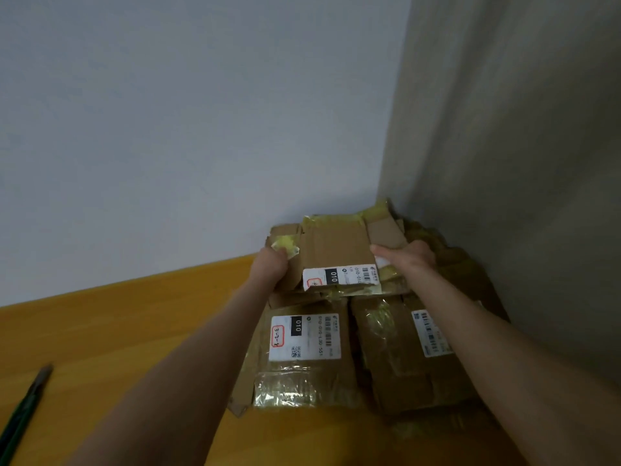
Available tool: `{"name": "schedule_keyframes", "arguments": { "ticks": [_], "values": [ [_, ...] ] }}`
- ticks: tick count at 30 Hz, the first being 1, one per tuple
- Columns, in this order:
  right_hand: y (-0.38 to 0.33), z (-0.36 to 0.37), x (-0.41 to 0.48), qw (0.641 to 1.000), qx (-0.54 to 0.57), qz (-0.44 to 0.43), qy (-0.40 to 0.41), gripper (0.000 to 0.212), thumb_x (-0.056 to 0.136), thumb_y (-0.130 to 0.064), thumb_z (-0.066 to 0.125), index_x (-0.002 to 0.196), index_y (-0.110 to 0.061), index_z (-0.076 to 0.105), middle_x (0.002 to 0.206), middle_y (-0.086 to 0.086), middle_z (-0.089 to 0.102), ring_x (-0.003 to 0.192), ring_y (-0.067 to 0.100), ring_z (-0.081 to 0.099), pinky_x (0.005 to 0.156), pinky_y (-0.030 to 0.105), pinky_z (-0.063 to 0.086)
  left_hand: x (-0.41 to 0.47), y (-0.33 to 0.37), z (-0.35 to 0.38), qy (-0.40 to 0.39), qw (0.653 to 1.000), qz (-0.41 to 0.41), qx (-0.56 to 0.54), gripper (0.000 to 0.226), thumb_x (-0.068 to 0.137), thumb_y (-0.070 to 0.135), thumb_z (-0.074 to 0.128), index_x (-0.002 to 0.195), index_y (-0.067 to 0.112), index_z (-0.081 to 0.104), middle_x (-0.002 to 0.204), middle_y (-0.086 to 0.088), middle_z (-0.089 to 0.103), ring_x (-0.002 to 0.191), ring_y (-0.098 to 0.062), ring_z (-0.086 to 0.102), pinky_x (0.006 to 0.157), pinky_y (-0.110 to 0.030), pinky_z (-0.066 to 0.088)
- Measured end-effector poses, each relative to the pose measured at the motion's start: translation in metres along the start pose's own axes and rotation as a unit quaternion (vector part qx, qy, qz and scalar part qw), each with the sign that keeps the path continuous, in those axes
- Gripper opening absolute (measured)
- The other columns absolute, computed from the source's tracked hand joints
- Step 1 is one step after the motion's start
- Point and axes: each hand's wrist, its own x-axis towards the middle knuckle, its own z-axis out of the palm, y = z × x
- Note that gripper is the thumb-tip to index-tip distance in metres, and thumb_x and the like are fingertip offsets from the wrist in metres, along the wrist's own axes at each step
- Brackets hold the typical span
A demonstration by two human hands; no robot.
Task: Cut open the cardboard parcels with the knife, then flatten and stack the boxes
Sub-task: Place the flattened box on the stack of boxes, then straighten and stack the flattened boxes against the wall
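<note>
As the left hand [273, 268] and right hand [408, 257] grip its side edges, the flat, tape-crinkled cardboard box [336, 245] lies over the stack [386, 364] in the bench [134, 331] corner.

Matt brown cardboard on the boxes [336, 243], glossy crinkled plastic tape [285, 391] catching light across them, smooth white paper labels [304, 336]. Smooth wood-look table [134, 331], faint sheen. Flat matt wall [168, 112], soft matt cloth curtain [504, 129].

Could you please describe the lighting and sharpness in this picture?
Head view: dim, flat light; glare on the clear tape of the flattened boxes; the knife at the left edge is soft and stretched by the wide lens; the label has blurred small print.
</note>
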Motion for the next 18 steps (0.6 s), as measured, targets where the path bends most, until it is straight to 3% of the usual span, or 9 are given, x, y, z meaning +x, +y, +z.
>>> {"name": "schedule_keyframes", "arguments": {
  "ticks": [4,9,14,16,18],
  "values": [
    [0.001,-0.005,-0.006,0.993,0.108,-0.016,-0.046,0.080,0.062,-0.043,0.087,0.125,-0.004,0.056,0.124,0.013,0.062,0.111,0.033,0.060,0.092,0.045,0.052,-0.010,-0.011,-0.004,0.015,0.999,-0.015,-0.030,0.041,0.104,0.026,0.034,0.131,-0.003,0.045,0.126,-0.022,0.055,0.115,-0.035,0.053,0.090,-0.039,0.043],
    [0.001,-0.021,-0.027,0.961,0.254,-0.063,-0.090,0.058,0.072,-0.027,0.083,0.121,-0.011,0.058,0.113,0.009,0.067,0.100,0.029,0.065,0.091,0.047,0.053,-0.041,0.001,-0.024,0.098,0.989,0.059,-0.097,0.038,0.102,0.024,0.039,0.132,0.001,0.042,0.129,-0.019,0.054,0.115,-0.033,0.053,0.091,-0.041,0.043],
    [-0.013,-0.026,-0.064,0.937,0.293,-0.116,-0.149,0.029,0.079,-0.027,0.078,0.102,-0.018,0.064,0.095,0.004,0.071,0.084,0.022,0.069,0.077,0.037,0.057,-0.068,-0.011,-0.070,0.113,0.974,0.032,-0.193,0.061,0.091,0.051,0.046,0.136,0.009,0.041,0.129,-0.017,0.056,0.112,-0.035,0.056,0.098,-0.046,0.046],
    [-0.018,-0.015,-0.080,0.932,0.290,-0.128,-0.176,0.037,0.078,-0.029,0.079,0.108,-0.015,0.065,0.099,0.006,0.072,0.088,0.024,0.070,0.084,0.042,0.057,-0.080,-0.030,-0.090,0.106,0.968,0.005,-0.229,0.067,0.086,0.059,0.050,0.131,0.009,0.045,0.121,-0.015,0.059,0.104,-0.032,0.060,0.089,-0.044,0.051],
    [-0.023,0.001,-0.100,0.931,0.275,-0.141,-0.195,0.048,0.078,-0.031,0.078,0.119,-0.012,0.062,0.107,0.007,0.070,0.094,0.024,0.068,0.089,0.043,0.055,-0.092,-0.056,-0.109,0.103,0.965,-0.016,-0.241,0.061,0.089,0.056,0.052,0.122,0.006,0.050,0.111,-0.013,0.062,0.092,-0.027,0.062,0.071,-0.036,0.050]
  ]
}}
